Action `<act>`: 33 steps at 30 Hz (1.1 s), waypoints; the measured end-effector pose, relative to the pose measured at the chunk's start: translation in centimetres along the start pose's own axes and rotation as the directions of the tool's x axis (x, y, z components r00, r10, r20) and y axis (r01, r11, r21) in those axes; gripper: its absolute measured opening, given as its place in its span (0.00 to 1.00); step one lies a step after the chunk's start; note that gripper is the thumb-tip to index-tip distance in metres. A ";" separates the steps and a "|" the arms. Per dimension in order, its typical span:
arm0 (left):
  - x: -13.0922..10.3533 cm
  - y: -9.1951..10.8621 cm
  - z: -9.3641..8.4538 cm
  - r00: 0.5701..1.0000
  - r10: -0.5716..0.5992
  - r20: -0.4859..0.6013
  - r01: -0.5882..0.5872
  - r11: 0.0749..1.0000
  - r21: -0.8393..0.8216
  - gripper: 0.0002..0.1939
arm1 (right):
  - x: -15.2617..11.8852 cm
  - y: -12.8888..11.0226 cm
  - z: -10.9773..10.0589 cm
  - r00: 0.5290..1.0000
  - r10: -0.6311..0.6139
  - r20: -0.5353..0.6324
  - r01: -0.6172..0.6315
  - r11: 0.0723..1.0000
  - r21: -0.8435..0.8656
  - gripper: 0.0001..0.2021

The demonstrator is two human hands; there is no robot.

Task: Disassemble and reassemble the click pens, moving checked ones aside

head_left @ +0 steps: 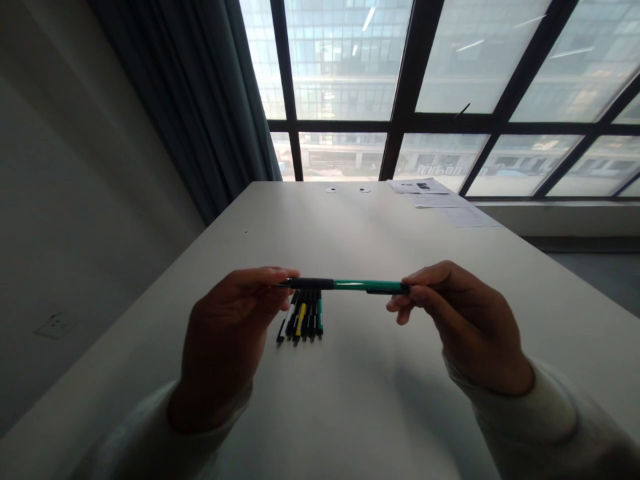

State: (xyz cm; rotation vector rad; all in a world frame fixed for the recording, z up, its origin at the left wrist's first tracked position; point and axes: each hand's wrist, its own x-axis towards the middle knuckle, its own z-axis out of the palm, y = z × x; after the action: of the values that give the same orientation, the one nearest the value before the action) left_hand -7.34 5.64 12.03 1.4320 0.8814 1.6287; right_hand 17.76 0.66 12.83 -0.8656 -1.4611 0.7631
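Note:
A green pen (pixel 350 285) with a black grip is held level above the table, stretched between both hands. My left hand (pixel 230 333) pinches its tip end between thumb and fingers. At the other end, beside the black clip, my right hand (pixel 467 327) pinches it the same way. Below and behind the held pen, several pens (pixel 302 320) lie side by side on the white table; most are black, with a yellow, a white and a green one among them. The held pen and my left fingers partly cover their far ends.
Printed papers (pixel 425 193) lie at the table's far right. Two small white discs with dark centres (pixel 331 191) sit near the far edge of the white table (pixel 350 233). A dark curtain (pixel 200 87) hangs at the left, beside large windows (pixel 345 60). A wall socket (pixel 56 325) is at the left.

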 end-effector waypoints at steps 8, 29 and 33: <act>0.1 0.3 0.7 0.993 -0.108 0.044 0.114 0.981 -0.157 0.14 | 0.1 -0.2 0.3 1.000 -0.002 -0.015 0.002 0.999 0.034 0.06; -2.1 -0.5 2.3 0.776 -0.057 0.628 -0.261 0.878 0.401 0.05 | 0.0 1.3 1.4 0.879 0.237 0.413 -0.185 0.969 -0.162 0.12; -2.4 -1.7 2.1 0.715 0.093 0.693 -0.488 0.776 0.399 0.07 | 0.0 1.8 1.1 0.868 0.288 0.404 -0.188 0.945 -0.269 0.16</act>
State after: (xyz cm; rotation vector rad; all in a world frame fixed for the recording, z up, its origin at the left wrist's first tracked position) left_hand -4.92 4.30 9.77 2.4819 0.7469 0.9422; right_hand 16.79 1.57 11.23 -1.1101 -1.8882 1.0451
